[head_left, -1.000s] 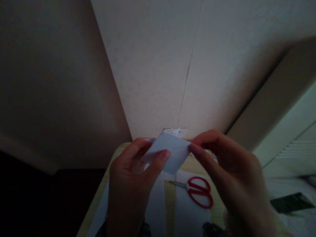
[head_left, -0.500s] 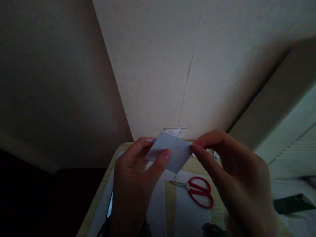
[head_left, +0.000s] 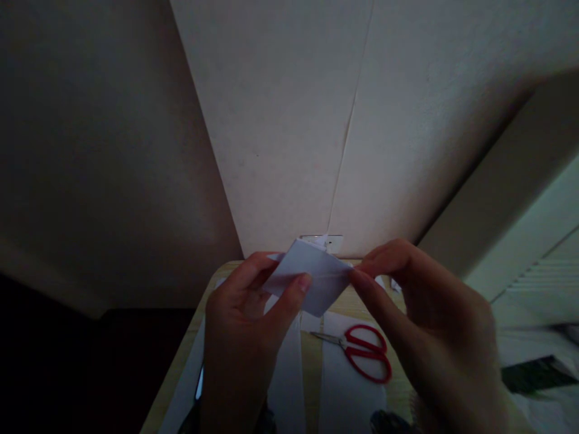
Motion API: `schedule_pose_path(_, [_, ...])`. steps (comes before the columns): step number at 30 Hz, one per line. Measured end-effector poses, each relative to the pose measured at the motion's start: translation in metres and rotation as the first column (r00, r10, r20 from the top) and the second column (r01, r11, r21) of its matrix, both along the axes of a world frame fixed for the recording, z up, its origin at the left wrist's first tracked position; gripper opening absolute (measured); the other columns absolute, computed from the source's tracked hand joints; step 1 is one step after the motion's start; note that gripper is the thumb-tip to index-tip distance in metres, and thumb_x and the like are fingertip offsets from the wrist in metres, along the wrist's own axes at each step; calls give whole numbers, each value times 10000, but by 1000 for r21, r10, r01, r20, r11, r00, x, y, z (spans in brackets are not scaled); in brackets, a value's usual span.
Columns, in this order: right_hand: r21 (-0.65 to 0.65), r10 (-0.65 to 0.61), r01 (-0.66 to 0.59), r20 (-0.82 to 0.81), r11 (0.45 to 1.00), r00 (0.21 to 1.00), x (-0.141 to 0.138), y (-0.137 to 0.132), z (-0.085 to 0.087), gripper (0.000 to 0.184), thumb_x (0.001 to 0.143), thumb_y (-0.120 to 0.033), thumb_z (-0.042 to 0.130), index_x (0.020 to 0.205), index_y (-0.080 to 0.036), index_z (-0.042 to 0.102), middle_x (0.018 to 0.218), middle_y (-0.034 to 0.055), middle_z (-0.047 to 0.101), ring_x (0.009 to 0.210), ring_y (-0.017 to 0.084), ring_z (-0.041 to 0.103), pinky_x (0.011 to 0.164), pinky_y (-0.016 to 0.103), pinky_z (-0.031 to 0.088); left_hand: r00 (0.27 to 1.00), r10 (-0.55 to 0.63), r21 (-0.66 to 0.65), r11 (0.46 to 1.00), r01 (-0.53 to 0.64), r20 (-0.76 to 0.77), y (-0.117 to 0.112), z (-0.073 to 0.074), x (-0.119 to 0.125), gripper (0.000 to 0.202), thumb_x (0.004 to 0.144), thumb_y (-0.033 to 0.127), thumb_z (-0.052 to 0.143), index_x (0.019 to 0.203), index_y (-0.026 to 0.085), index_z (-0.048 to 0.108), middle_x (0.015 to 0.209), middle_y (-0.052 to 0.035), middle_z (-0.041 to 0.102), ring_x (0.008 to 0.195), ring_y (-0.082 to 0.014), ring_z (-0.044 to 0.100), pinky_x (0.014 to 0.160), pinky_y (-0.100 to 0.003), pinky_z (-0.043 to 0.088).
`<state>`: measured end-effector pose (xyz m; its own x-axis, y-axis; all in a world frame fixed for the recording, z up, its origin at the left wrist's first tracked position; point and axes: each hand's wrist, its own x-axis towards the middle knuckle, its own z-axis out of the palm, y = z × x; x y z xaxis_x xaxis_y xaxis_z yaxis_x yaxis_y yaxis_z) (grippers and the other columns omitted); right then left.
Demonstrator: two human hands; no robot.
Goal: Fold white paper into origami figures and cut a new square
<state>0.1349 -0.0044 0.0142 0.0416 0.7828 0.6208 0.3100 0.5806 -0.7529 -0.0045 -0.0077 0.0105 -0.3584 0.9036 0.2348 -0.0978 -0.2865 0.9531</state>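
Observation:
A small folded piece of white paper (head_left: 316, 277) is held up in front of me above a wooden table (head_left: 312, 361). My left hand (head_left: 244, 337) pinches its left side, thumb on the front face and fingers behind. My right hand (head_left: 420, 319) pinches its right corner between thumb and forefinger. Both hands are closed on the paper. Red-handled scissors (head_left: 362, 349) lie shut on the table below my right hand, resting partly on a white sheet.
White paper strips (head_left: 348, 392) lie along the table. A pale wall (head_left: 316, 120) rises just behind the table, with a small white socket plate (head_left: 332, 241) at its foot. A dark flat object (head_left: 534, 374) lies at the right. The left side is dark.
Hardly anything differs: both hands keep their pinch on the folded paper, and my right hand's fingers have shifted slightly along its right corner.

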Motion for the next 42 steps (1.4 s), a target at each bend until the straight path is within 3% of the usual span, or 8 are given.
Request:
schedule_pose_path(4, [1, 17, -17, 20, 1000, 1000, -1, -2, 1, 163, 866, -182, 655, 732, -239, 581, 712, -85, 601, 676, 71, 569, 607, 211, 433, 997, 74, 47, 996, -73, -12, 2, -3, -1, 117, 646, 202, 796, 719, 223, 708, 690, 42, 705, 657, -127, 669, 603, -178, 539])
schedule_pose_path(21, [-38, 41, -40, 32, 998, 999, -3, -1, 3, 70, 860, -190, 644, 820, -241, 618, 771, -48, 641, 744, 110, 611, 651, 220, 478, 999, 44, 46, 998, -45, 31, 2, -1, -1, 115, 649, 168, 790, 704, 240, 718, 667, 69, 707, 610, -82, 646, 557, -116, 502])
schedule_pose_path(27, [-27, 62, -60, 62, 998, 996, -2, 1, 4, 40, 835, -197, 660, 840, -235, 649, 778, -27, 681, 739, 138, 626, 660, 244, 491, 1000, 5, 12, 1000, -5, -15, 0, -1, -2, 101, 670, 161, 768, 734, 212, 708, 710, 38, 733, 643, -110, 671, 569, -151, 514])
schedule_pose_path(31, [-20, 61, -59, 85, 998, 995, 0, -6, 3, 40, 848, -197, 645, 826, -230, 650, 777, -22, 693, 743, 139, 639, 666, 246, 498, 997, -77, -4, 997, 77, 12, -11, -2, -1, 81, 684, 169, 758, 735, 197, 702, 772, 18, 760, 694, -125, 689, 604, -163, 523])
schedule_pose_path(34, [-9, 38, -37, 111, 999, 993, 3, -17, 4, 34, 847, -207, 645, 816, -218, 655, 774, -5, 697, 740, 153, 643, 658, 261, 501, 996, -75, -17, 997, 76, 39, -23, 1, -1, 79, 694, 183, 760, 739, 187, 695, 771, 16, 761, 692, -125, 692, 598, -160, 518])
schedule_pose_path(42, [-14, 43, -42, 85, 999, 995, 8, -64, 18, 100, 861, -265, 637, 777, -212, 641, 734, -6, 660, 703, 146, 613, 618, 261, 476, 997, -69, 15, 998, 69, 22, -75, 22, 0, 62, 672, 173, 756, 718, 181, 716, 741, 1, 756, 708, -159, 705, 631, -196, 542])
